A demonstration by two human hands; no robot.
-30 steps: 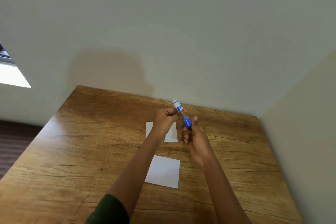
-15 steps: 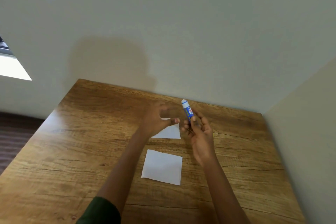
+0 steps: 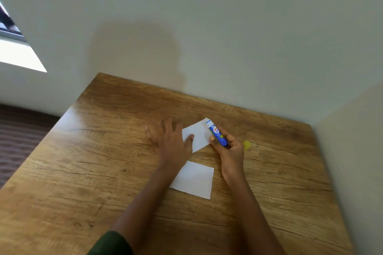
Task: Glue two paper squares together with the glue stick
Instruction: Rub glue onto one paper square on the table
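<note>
While the right hand (image 3: 229,151) is gripping the blue glue stick (image 3: 216,133) in curled fingers, the stick's white tip is reaching the far corner of the far paper square (image 3: 196,134), just beyond the grip. Left of the grip, the left hand (image 3: 170,138) is pressing flat, its thumb on that square. The near paper square (image 3: 193,180) is lying below the grip, and a yellow cap (image 3: 247,144) is sitting just right of it on the wooden table (image 3: 103,151).

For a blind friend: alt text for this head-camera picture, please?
The right hand holds a glue stick to the far paper square, which the left hand steadies on the wooden table. A second paper square lies nearer; a yellow cap lies beside the right hand.
</note>
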